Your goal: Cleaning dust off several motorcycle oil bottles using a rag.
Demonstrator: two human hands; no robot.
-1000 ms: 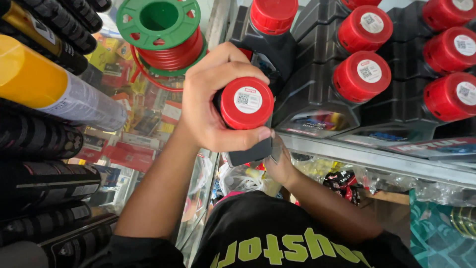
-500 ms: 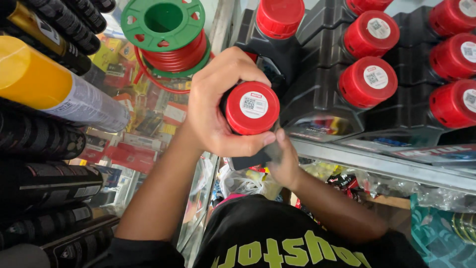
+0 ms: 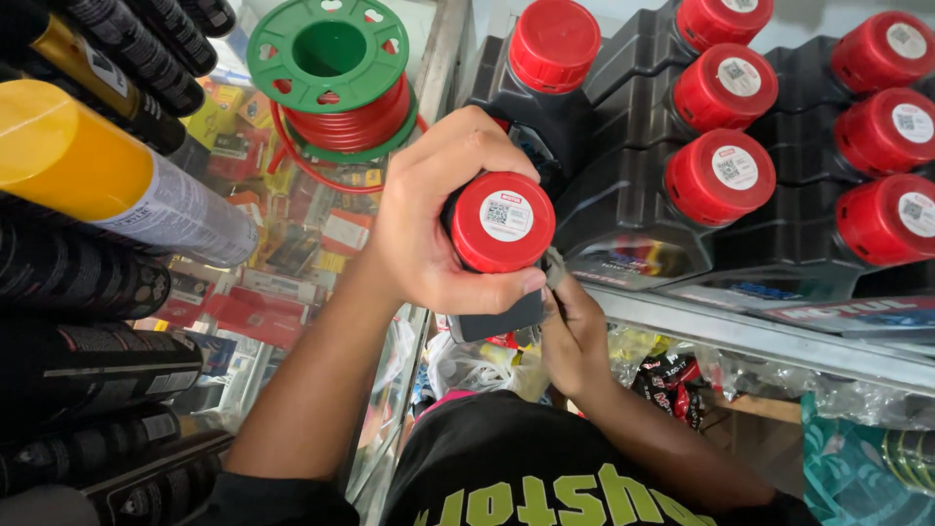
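A dark grey oil bottle with a red cap [image 3: 502, 222] is held in front of me at the edge of a metal shelf. My left hand [image 3: 429, 219] wraps around the bottle's neck and cap from the left, thumb under the cap. My right hand [image 3: 573, 331] grips the bottle's body from below, mostly hidden behind it. Several more dark bottles with red caps [image 3: 721, 177] stand in rows on the shelf [image 3: 760, 336] to the right.
A green spool of red wire [image 3: 331, 83] lies on a glass counter at upper left. A yellow-capped spray can [image 3: 107, 175] and several black cans [image 3: 88, 360] lie along the left. Packaged goods show under the glass and beneath the shelf.
The bottle and both hands have shifted slightly right and down in view; the grip is unchanged.
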